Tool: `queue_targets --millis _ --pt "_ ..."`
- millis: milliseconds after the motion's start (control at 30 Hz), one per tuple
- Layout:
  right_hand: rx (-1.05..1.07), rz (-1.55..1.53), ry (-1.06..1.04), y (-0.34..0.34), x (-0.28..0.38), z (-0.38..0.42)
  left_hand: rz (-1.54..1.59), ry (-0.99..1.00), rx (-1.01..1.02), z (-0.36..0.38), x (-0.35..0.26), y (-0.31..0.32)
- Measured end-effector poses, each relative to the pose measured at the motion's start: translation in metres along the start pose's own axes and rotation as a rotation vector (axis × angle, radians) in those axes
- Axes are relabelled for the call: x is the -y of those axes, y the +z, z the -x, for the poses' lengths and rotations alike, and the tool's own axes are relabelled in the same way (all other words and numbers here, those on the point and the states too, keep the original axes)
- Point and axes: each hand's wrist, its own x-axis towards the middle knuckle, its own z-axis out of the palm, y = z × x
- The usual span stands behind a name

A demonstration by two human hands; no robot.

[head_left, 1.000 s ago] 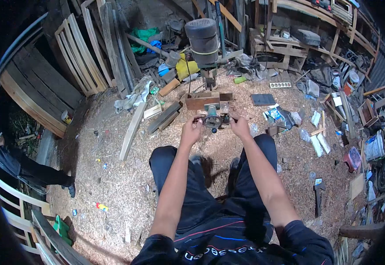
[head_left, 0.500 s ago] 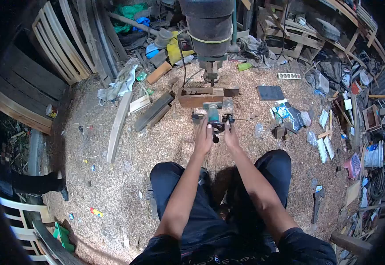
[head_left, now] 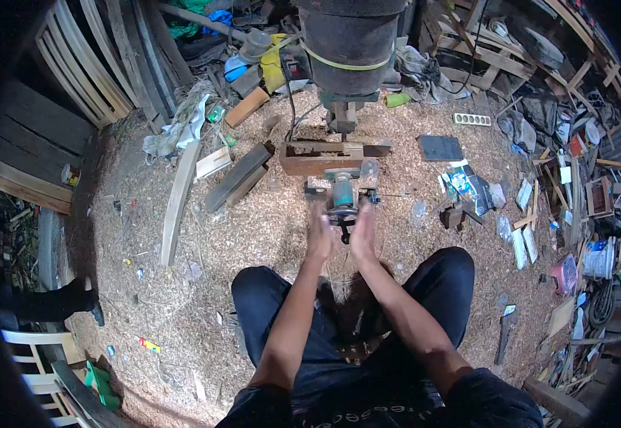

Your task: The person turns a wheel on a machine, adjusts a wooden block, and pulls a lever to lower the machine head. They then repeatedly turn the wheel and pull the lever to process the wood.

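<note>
A dark handwheel [head_left: 342,212] with a black crank handle [head_left: 345,234] is fixed to the near end of a green machine slide [head_left: 342,192]. At the wheel's left edge is my left hand [head_left: 319,234], its fingers stretched forward and slightly blurred. My right hand [head_left: 362,234] is on the opposite side, open, with straight fingers pointing away from me along the wheel's rim. The palms face each other across the wheel. Just beyond the slide lies a brown wooden piece with a long slot [head_left: 314,164], under the machine's spindle [head_left: 343,123].
A large dark motor housing [head_left: 350,50] overhangs the far side. Dark timber beams [head_left: 239,177] and a long plank [head_left: 181,203] lie left on the chip-covered floor. Rightward are a dark block [head_left: 440,148], a power strip [head_left: 471,120] and scrap. Another person's leg [head_left: 57,301] shows far left.
My hands have loosened from the handwheel, with fingers straighter and palms now along its sides. The crank handle sits slightly lower in view, and the head view has shifted a little.
</note>
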Motion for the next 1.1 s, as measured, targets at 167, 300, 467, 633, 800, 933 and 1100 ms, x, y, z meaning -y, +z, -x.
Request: queue_targets --millis 167,300,467,633,800,933,1100 --pt "0.006 -0.139 -0.008 -0.028 0.070 0.002 0.070 -0.113 -0.005 -0.004 0.006 0.001" --pt "0.153 -0.086 -0.140 -0.025 0.087 0.014 0.055 -0.130 0.091 0.000 0.003 -0.007" --pt "0.084 -0.083 -0.051 -0.028 0.057 0.019 -0.036 0.152 0.162 -0.002 -0.034 -0.010" --pt "0.012 -0.015 0.163 -0.039 0.060 0.014 0.284 -0.171 -0.050 0.005 -0.006 -0.001" --pt "0.073 -0.081 -0.060 -0.028 0.055 0.022 0.028 -0.110 0.135 0.011 -0.033 -0.019" --pt "0.080 0.090 -0.008 -0.028 0.021 0.010 -0.008 0.068 0.122 0.006 -0.023 -0.010" --pt "0.113 -0.022 0.019 -0.034 0.025 0.009 0.002 -0.057 0.108 0.013 -0.003 0.001"
